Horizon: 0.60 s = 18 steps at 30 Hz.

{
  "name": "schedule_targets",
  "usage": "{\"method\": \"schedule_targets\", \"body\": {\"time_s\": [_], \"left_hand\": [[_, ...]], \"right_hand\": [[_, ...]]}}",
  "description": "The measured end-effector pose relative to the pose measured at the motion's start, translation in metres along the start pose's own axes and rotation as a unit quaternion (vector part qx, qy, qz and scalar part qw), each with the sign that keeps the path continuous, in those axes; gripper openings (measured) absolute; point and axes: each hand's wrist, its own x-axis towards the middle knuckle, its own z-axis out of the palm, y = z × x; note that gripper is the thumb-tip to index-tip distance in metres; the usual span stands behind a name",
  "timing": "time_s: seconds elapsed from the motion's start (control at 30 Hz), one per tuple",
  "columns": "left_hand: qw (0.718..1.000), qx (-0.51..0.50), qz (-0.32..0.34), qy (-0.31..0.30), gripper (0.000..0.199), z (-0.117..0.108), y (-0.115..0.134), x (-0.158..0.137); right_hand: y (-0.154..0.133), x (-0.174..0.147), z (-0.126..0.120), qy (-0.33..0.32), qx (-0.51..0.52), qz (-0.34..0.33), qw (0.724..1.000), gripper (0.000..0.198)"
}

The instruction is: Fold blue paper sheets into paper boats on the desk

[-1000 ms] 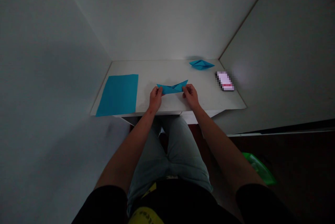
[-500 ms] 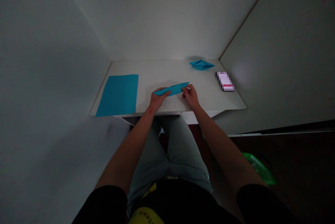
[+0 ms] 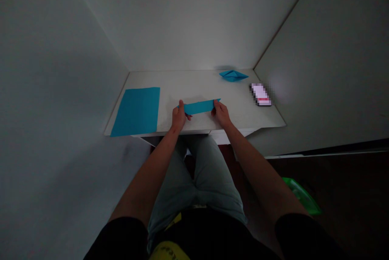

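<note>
A folded strip of blue paper (image 3: 199,107) with pointed ends stretches between my hands, above the front part of the white table (image 3: 182,82). My left hand (image 3: 180,116) pinches its left end, thumb on top and fingers curled underneath. At the right end, my right hand (image 3: 221,113) grips the paper between thumb and fingers. A flat blue sheet (image 3: 136,110) lies to the left, its lower edge reaching the table's front edge. Behind and to the right sits a folded blue paper boat (image 3: 233,75).
A phone (image 3: 260,94) with a lit, blurred screen lies at the table's right side. Walls rise behind the table and on both sides. On the dark floor at the lower right is a green plastic container (image 3: 302,196).
My left hand has shifted to the paper's left end, its thumb now pointing up. The strip has tilted to show more of its broad face. My right hand keeps hold of the right end.
</note>
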Motion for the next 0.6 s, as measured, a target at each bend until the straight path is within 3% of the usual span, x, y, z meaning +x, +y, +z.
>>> {"method": "schedule_targets", "body": {"time_s": [0.2,0.33,0.47,0.6], "left_hand": [[0.999,-0.034,0.007,-0.004,0.085,0.003,0.000,0.001],[0.999,-0.034,0.007,-0.005,0.078,0.005,-0.002,0.000],[0.999,-0.002,0.032,-0.026,0.068,0.006,-0.003,-0.001],[0.996,0.036,0.066,-0.057,0.061,0.006,-0.005,-0.001]], "right_hand": [[0.006,0.005,0.000,0.017,0.048,-0.023,0.998,0.071],[0.004,0.000,-0.009,0.009,0.060,-0.053,0.997,0.079],[-0.002,-0.012,-0.041,-0.033,-0.059,-0.102,0.993,0.074],[-0.005,-0.020,-0.079,-0.096,-0.205,-0.169,0.959,0.045]]}}
